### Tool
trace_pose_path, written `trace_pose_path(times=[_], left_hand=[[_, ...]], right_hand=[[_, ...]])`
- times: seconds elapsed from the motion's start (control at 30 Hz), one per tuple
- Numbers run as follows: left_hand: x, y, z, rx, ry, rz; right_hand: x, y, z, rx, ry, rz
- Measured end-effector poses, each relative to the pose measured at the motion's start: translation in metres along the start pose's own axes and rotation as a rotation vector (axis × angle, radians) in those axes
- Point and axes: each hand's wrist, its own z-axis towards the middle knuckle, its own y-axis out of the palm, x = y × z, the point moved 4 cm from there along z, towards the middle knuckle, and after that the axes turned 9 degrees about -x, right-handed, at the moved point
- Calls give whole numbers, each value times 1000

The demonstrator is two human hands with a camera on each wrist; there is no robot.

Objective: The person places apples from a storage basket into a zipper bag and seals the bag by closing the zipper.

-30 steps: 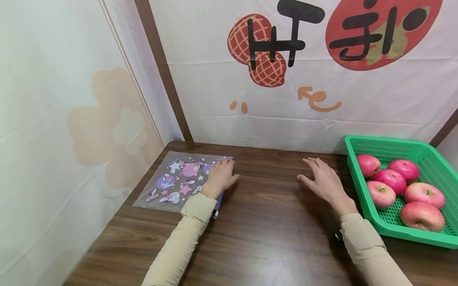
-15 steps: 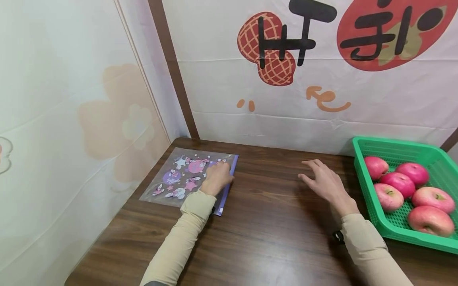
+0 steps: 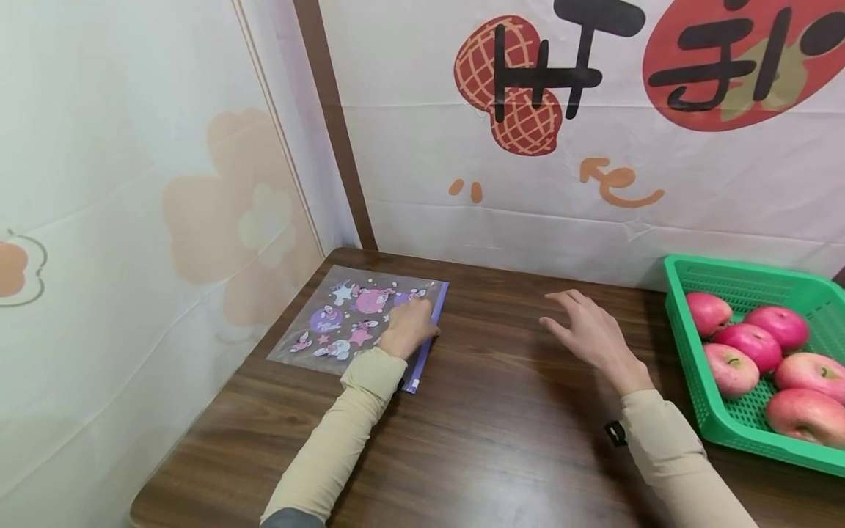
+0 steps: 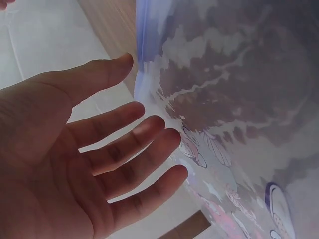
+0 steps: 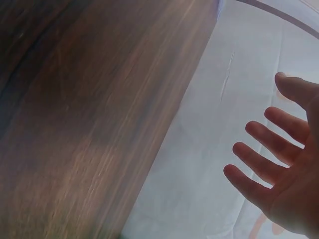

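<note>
A clear plastic zipper bag [image 3: 359, 323] printed with pink, purple and white cartoon shapes lies flat at the table's far left. Along its right edge runs a purple zip strip with a small white slider [image 3: 414, 383]. My left hand [image 3: 411, 326] is over the zip side of the bag, overlapping it in the head view. In the left wrist view its fingers [image 4: 149, 154] are spread and relaxed, with nothing between them and the bag's shiny film beyond. My right hand [image 3: 590, 334] hovers over the table between bag and basket, fingers [image 5: 264, 164] loosely extended and holding nothing.
A green plastic basket [image 3: 709, 425] with several red apples [image 3: 729, 370] stands at the right of the brown wooden table [image 3: 488, 440]. Printed fabric walls [image 3: 422, 227] close off the back and the left side.
The head view has turned left, so the bag and basket appear farther right. My left hand has drawn back slightly from the zip edge over the bag. The right hand keeps its pose.
</note>
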Motion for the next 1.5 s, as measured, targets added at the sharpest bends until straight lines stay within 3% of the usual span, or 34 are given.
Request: trace_pose_path(times=[0.83, 1.17, 1.5], left_hand=[[3, 2, 2, -33, 3, 13], [3, -5, -4, 18, 35, -46], [13, -23, -13, 128, 79, -70]], right_hand=[[-18, 6, 8, -17, -36, -16], [-25, 11, 10, -12, -51, 37], [-37, 11, 13, -32, -77, 140]])
